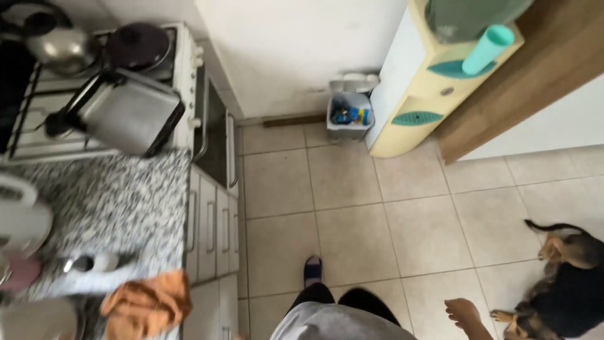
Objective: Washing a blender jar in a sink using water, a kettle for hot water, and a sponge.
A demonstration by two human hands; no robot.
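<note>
My right hand (464,311) hangs low at the bottom right over the beige floor tiles (352,226). It holds nothing and its fingers are loosely apart. A black and tan dog (563,289) lies just to the right of that hand, close to it but apart. My left hand does not show. My grey top (333,324) and one foot in a dark sandal (313,271) are at the bottom middle, beside the white cabinet fronts (214,233).
A speckled granite counter (119,201) on the left carries an orange cloth (148,303), a white appliance (22,217) and a metal toaster (126,112). Behind it is a stove with a kettle (60,45). A small open bin (350,114) and a water dispenser (434,75) stand by the far wall.
</note>
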